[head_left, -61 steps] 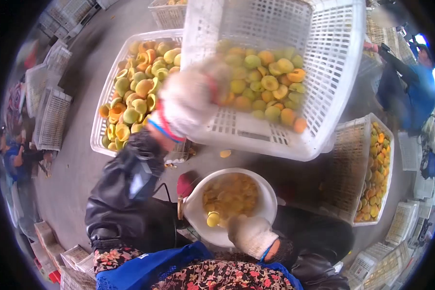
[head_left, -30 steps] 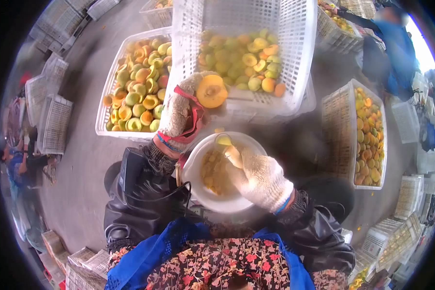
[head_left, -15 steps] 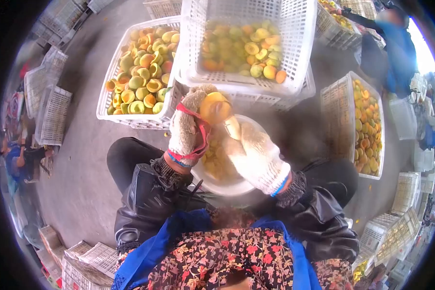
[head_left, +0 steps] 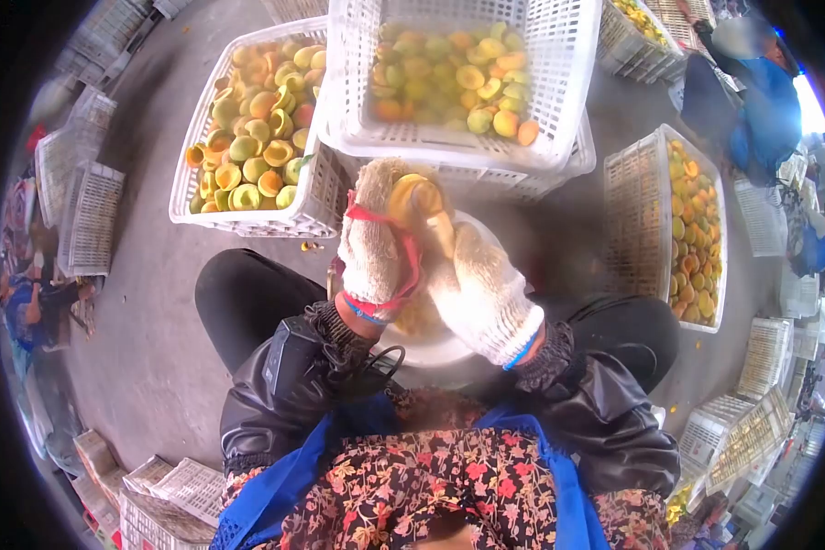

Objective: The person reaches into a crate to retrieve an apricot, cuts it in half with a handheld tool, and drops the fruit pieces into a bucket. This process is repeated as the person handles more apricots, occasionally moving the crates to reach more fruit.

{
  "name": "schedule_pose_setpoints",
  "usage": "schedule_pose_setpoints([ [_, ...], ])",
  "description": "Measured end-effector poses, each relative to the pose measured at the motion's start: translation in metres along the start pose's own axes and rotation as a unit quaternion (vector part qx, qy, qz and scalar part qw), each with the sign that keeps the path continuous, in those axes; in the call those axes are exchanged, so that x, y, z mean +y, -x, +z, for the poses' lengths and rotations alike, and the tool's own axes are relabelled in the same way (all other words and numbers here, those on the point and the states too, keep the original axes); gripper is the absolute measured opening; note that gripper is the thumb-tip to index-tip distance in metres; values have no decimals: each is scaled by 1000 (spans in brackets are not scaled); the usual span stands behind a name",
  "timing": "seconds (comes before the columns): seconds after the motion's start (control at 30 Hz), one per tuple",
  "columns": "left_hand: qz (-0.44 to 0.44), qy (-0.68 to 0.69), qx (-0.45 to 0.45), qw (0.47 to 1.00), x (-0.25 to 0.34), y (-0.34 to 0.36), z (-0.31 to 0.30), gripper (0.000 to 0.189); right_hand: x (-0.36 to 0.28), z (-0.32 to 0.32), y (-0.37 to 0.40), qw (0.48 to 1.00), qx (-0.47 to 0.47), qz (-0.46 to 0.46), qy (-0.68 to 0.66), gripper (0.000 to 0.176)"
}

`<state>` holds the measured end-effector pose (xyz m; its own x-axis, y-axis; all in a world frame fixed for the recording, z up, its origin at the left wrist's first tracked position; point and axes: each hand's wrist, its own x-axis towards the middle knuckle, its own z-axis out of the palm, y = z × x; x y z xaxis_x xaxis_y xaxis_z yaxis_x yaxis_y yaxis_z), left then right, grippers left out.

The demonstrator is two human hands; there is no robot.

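Note:
My left hand (head_left: 379, 246), in a white knit glove with a red strap, holds a yellow-orange peach half (head_left: 412, 197) above a white bucket (head_left: 449, 346) of peach pieces that rests between my knees. My right hand (head_left: 481, 291), gloved too, presses against the fruit from the right; a thin tool tip (head_left: 441, 229) shows between its fingers. Both hands hide most of the bucket.
A white crate of halved peaches (head_left: 247, 119) stands far left. A tilted crate of peaches (head_left: 458, 82) lies straight ahead, another crate (head_left: 687, 229) at the right. Empty crates (head_left: 82, 211) line the left. A person in blue (head_left: 752, 101) works at the upper right.
My left hand took a peach half from the tilted crate and brought it over the bucket. My right hand rose from the bucket and met the fruit.

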<state>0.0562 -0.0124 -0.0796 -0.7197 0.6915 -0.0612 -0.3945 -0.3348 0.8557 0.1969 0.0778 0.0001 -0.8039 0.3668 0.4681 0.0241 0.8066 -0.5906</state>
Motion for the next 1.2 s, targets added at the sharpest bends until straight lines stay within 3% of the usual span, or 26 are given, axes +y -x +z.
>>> schedule_pose_setpoints([
  [0.03, -1, 0, 1, 1000, 12, 1, 9, 52, 3, -1, 3, 999, -25, -29, 0, 37],
  [0.07, -106, 138, 57, 983, 26, 2, 18, 52, 5, -2, 5, 997, -49, -58, 0, 37],
  [0.1, -208, 271, 111, 933, 38, 3, 27, 53, 3, -1, 6, 997, -50, -58, -1, 37],
  [0.13, -208, 272, 112, 933, 41, 2, 32, 53, 1, 1, 5, 998, -29, -52, 13, 38],
  [0.3, -48, 152, -10, 987, 49, -7, 52, 49, 5, 5, 13, 997, -9, -71, 39, 41],
  [0.37, -53, 125, -20, 990, 62, -7, 60, 48, 12, 8, 25, 988, -33, -108, 107, 40],
  [0.43, -57, 97, -32, 993, 63, -9, 60, 48, -5, 0, -2, 992, -46, -78, 91, 39],
  [0.5, -68, 204, 30, 976, 50, -11, 50, 26, -8, 3, -3, 994, -60, -48, 75, 37],
  [0.53, -68, 204, 31, 976, 48, -16, 47, 26, -3, 13, 9, 997, -50, -22, 63, 35],
  [0.6, -62, -56, 23, 996, 46, -23, 42, 25, 0, 16, 18, 998, -41, 5, 50, 32],
  [0.63, -63, -57, 24, 996, 46, -23, 43, 25, 0, 9, 15, 994, -68, -39, 82, 30],
  [0.7, -78, 169, -42, 982, 52, -20, 48, 20, -8, -4, 2, 986, -94, -80, 113, 28],
  [0.73, -79, 168, -43, 982, 56, -17, 55, 20, -17, -11, -10, 980, -151, 98, -84, 24],
  [0.77, -13, 97, 8, 995, 59, -11, 65, 19, -21, -14, -16, 902, -196, 268, -277, 20],
  [0.8, 52, 24, 59, 997, 61, -7, 69, 18, -17, -15, -14, 901, -196, 269, -278, 20],
  [0.83, 51, 23, 60, 997, 61, -10, 67, 18, -12, -16, -10, 902, -232, 238, -277, 17],
  [0.9, -113, 130, 22, 985, 65, -22, 60, 23, -14, -24, -17, 901, -267, 206, -274, 15],
  [0.93, -114, 129, 22, 985, 66, -22, 57, 23, -25, -36, -29, 781, -265, 369, -430, 17],
  [0.97, -158, 187, -12, 969, 68, -21, 55, 26, -31, -43, -36, 610, -245, 508, -557, 22],
  [1.03, -202, 242, -45, 948, 75, -17, 60, 30, -29, -42, -37, 621, -260, 499, -546, 19],
  [1.1, -148, 213, -20, 966, 84, -8, 73, 34, -27, -39, -36, 633, -275, 489, -534, 16],
  [1.13, -148, 213, -20, 966, 77, -9, 70, 34, -27, -35, -36, 699, -278, 446, -485, 18],
  [1.2, -49, 136, -4, 990, 61, -13, 62, 35, -27, -29, -32, 812, -277, 350, -377, 23],
])
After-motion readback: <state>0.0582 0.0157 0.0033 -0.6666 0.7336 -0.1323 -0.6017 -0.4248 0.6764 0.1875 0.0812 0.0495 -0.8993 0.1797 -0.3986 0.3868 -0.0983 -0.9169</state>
